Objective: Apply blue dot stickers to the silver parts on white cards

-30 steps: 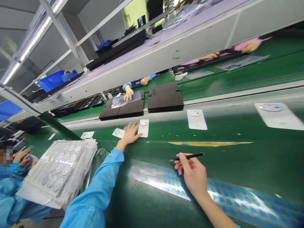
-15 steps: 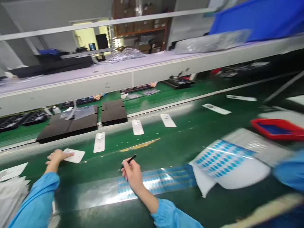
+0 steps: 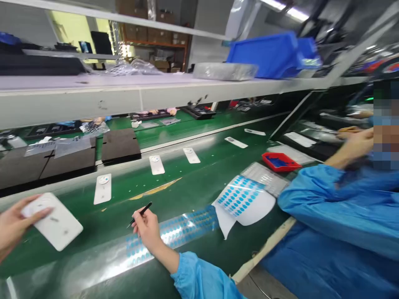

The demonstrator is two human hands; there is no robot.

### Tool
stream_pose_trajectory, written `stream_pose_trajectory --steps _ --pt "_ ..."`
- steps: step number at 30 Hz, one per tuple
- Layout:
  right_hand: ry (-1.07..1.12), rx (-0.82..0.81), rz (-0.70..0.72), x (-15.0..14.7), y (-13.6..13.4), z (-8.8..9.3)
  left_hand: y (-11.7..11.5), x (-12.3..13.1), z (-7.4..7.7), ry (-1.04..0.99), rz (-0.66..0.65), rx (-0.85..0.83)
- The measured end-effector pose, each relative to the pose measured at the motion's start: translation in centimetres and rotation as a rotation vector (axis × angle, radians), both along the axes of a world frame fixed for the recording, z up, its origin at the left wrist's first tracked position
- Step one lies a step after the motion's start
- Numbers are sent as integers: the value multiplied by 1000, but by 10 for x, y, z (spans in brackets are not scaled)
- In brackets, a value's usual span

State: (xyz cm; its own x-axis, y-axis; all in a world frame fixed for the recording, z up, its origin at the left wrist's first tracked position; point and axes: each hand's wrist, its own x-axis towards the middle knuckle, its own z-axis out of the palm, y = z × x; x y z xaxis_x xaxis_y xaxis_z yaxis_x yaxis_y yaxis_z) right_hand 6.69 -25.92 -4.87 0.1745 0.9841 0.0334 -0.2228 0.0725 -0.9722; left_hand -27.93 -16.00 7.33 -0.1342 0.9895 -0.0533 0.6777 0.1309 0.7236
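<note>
At the left edge, my left hand [image 3: 23,220] grips a white phone back cover [image 3: 57,228] by its upper end, thumb across the face, lifted and tilted above the green surface. My right hand [image 3: 148,228] has its fingers closed on black tweezers [image 3: 140,214], whose thin tips point down and left. Beneath that hand lies a clear sheet with rows of blue stickers [image 3: 187,228]. More stickers sit on a curled white backing sheet [image 3: 243,197] to the right. A second white cover [image 3: 102,189] with a round mark at its top lies between my hands, farther back.
Several more white covers, such as one [image 3: 156,165], lie in a spaced row toward the far right. Dark foam blocks [image 3: 121,146] stand behind. A red tray [image 3: 280,162] with blue bits lies near a co-worker's blue sleeve [image 3: 311,191]. A white shelf edge [image 3: 174,96] crosses above.
My left hand has raised the white phone back cover off the surface and brought it closer. My right hand keeps the tweezers over the sticker sheet. The view has turned right, showing a co-worker.
</note>
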Motion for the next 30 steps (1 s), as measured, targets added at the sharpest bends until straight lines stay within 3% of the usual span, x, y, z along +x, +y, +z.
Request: stream_pose_trajectory --steps 2,4,6,8,13,17,21,30 --pt "-11 -17 -1 2 -3 2 -40 34 3 -153 -224 -201" --pt "-23 -34 16 5 -4 4 -72 66 -5 -195 -494 -362" --pt "-37 -47 62 9 -5 6 -95 89 -21 -162 -611 -375" --pt "-60 -64 118 12 -6 8 -109 102 -40 -99 -688 -270" --pt "-153 -117 285 21 -13 11 -124 105 -76 148 -748 34" --pt "-386 -97 340 26 -14 8 -129 106 -90 294 -804 68" --pt "-504 -80 375 27 -14 4 -134 109 -93 331 -789 85" --pt "-516 -118 381 30 -14 -2 -142 114 -91 339 -764 77"
